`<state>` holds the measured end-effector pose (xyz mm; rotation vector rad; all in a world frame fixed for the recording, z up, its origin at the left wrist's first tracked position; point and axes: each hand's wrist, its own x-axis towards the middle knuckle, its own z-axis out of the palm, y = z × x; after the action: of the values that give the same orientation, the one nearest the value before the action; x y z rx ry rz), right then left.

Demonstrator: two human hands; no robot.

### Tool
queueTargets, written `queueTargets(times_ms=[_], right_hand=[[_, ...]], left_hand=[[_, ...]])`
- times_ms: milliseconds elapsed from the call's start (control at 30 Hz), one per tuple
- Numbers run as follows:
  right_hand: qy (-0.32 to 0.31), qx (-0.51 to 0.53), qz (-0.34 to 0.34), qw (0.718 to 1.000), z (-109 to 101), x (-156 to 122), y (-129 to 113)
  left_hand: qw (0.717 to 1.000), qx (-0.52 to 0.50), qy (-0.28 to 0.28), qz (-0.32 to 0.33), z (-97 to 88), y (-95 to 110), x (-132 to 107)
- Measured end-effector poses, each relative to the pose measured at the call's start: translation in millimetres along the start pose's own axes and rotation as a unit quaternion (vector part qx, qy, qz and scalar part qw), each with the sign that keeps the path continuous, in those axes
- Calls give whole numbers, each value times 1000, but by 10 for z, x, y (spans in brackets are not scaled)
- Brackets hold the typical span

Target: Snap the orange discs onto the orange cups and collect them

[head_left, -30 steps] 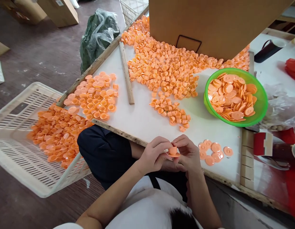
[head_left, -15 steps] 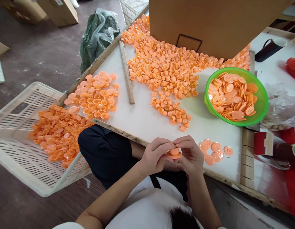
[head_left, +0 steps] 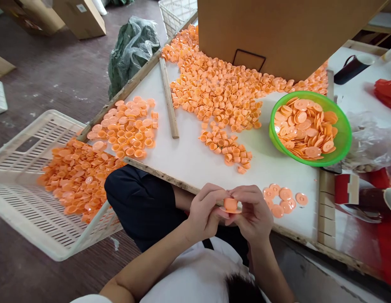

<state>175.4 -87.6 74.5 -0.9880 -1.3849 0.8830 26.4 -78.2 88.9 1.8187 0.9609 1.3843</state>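
Observation:
Between my fingertips I hold a small orange toy cup (head_left: 230, 204) seated on an orange saucer (head_left: 234, 211). My left hand (head_left: 204, 212) is closed on its left side, and my right hand (head_left: 255, 213) pinches it from the right. Fingers of both hands cover parts of the rim. Just right of my right hand lie several flat orange saucers (head_left: 285, 194). Ahead of my hands sits a small group of loose orange cups (head_left: 227, 145). A green bowl (head_left: 347, 139) to the right is heaped with saucers.
Orange cups (head_left: 214, 90) spread in a big heap before a large cardboard box (head_left: 261, 33). A wooden strip (head_left: 169, 99) divides the table (head_left: 183, 160). Left of it lie cups joined with saucers (head_left: 129, 130). A white crate (head_left: 40, 227) holds many more. Dark mugs stand at right.
The cup and saucer in my hands have tilted, so the cup's side faces me more and the saucer shows edge-on. My hands have dropped slightly. The view has shifted a little.

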Motion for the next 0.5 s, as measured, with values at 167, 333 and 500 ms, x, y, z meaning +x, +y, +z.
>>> queueTargets(times_ms=[167,333,500], right_hand=[[1,-53,26,998,27,-10,149],[-16,-110,101,989,9,28,369],[38,-265,186,945,-495,76,621]], left_hand=[[994,-39,13,-97,67,-115,-43],[983,-29,-9,-184,184,-335,-59],[967,111,-38,-227,-66,-817,-46]])
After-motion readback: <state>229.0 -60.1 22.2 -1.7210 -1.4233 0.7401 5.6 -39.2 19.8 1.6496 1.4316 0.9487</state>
